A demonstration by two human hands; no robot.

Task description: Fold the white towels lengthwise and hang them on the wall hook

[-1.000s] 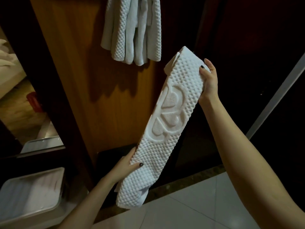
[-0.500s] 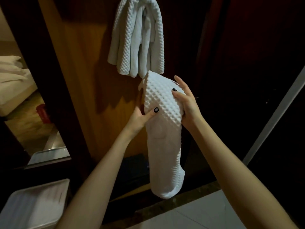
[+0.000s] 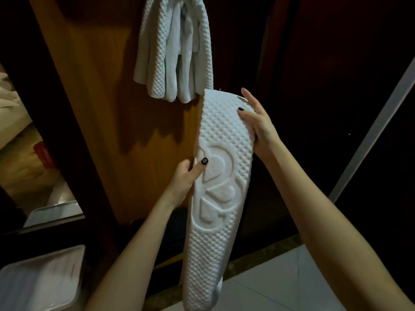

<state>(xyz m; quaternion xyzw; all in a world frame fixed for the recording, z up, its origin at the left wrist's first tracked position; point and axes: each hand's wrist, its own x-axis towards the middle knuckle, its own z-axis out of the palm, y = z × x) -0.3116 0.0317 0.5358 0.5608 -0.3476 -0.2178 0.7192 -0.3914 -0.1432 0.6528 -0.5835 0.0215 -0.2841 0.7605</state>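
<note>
White hung towels done; just below, folded towel pinched by left hand and right hand, unhung.

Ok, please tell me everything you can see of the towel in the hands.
The held towel is white cloth with a bumpy weave and a smooth heart pattern near its middle. Folded into a long narrow strip, it hangs slightly tilted, its top just under the hung towels. The right hand grips its top right edge; the left hand pinches its left edge.
</note>
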